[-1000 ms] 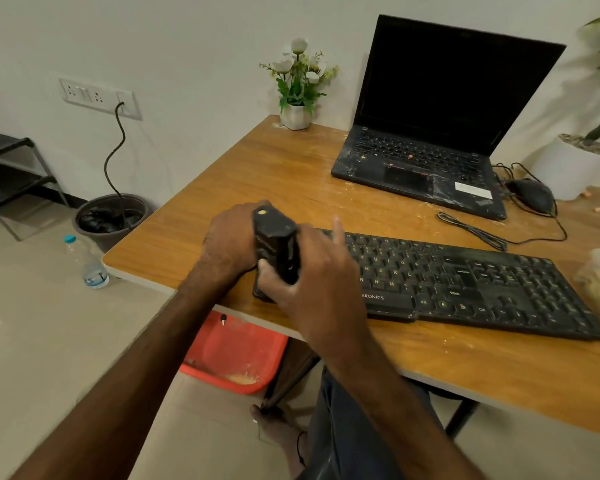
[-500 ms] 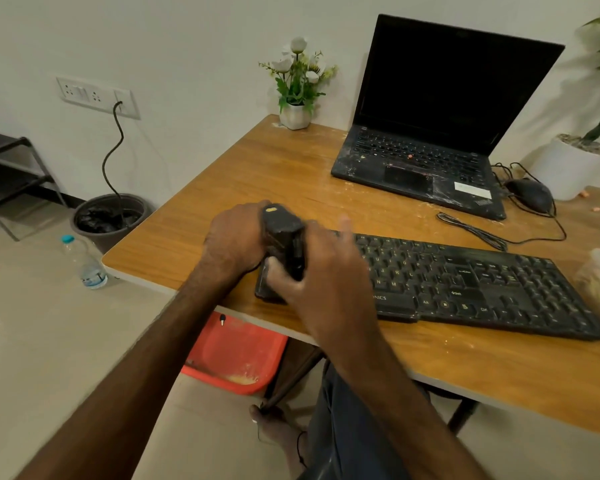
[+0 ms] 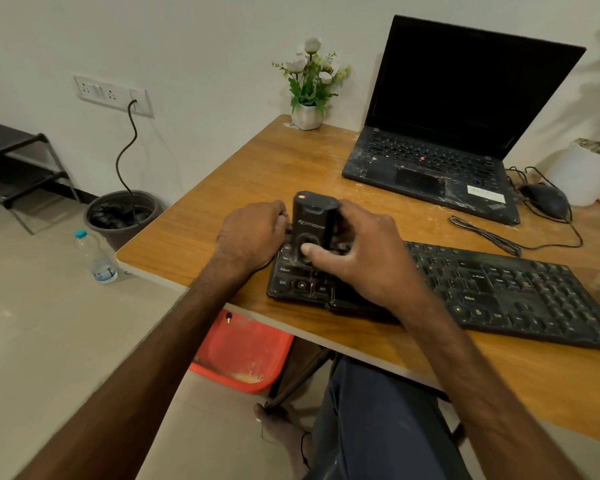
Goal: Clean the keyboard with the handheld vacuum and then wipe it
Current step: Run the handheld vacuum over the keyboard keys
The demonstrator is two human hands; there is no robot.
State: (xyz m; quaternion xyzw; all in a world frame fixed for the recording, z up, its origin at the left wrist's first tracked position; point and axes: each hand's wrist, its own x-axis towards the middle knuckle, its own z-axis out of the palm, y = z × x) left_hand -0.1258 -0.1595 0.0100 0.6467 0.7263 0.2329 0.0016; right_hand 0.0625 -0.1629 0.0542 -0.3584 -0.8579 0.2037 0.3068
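A black handheld vacuum (image 3: 314, 216) stands upright on the left end of the black keyboard (image 3: 492, 289), over the keys near Shift and Ctrl. My right hand (image 3: 364, 258) wraps around its right side, with the thumb on the oval button on its front. My left hand (image 3: 253, 233) is curled against the vacuum's left side, and its fingertips are hidden behind the body. The keyboard lies along the near edge of the wooden desk (image 3: 257, 174), dusty with pale crumbs.
An open black laptop (image 3: 440, 133) sits behind the keyboard, with a mouse (image 3: 546, 199) and cable to its right. A small flower pot (image 3: 307, 112) stands at the desk's back corner. On the floor are a red bin (image 3: 243, 355), a water bottle (image 3: 96, 258) and a dark pot (image 3: 122, 213).
The vacuum has shifted slightly right and down onto the keyboard's left keys. My right thumb has come round to the front button, and my left hand has slid lower along the side.
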